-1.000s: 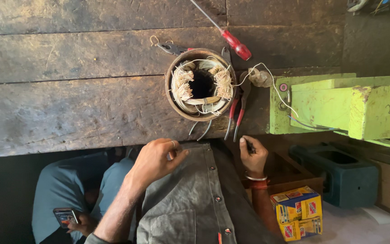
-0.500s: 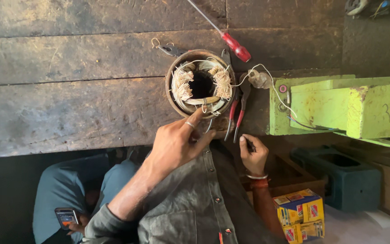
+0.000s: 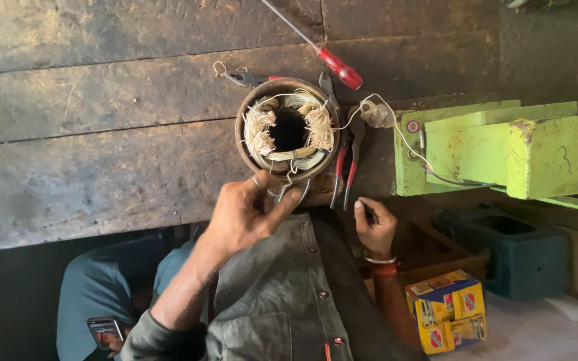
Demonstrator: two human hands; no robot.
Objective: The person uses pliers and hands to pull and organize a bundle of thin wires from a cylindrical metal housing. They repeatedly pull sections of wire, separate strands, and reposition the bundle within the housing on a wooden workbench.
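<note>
A round motor stator (image 3: 287,128) with pale copper windings lies on the dark wooden bench (image 3: 102,134). My left hand (image 3: 245,215) is at the stator's near rim, thumb and fingers pinched on thin wire leads (image 3: 282,190) that hang from the windings. My right hand (image 3: 373,226) rests at the bench edge to the right, curled around a small dark object that I cannot identify. Red-handled pliers (image 3: 344,167) lie just right of the stator, between the two hands.
A red-handled screwdriver (image 3: 340,67) lies behind the stator, a small clip tool (image 3: 243,77) at its far left. A light green metal fixture (image 3: 503,150) stands to the right, over a dark green block (image 3: 523,254). A yellow box (image 3: 448,319) and a phone (image 3: 105,331) sit below.
My left hand has come up from my lap to the stator's near rim and closed on the wire leads. My right hand has stayed at the bench edge.
</note>
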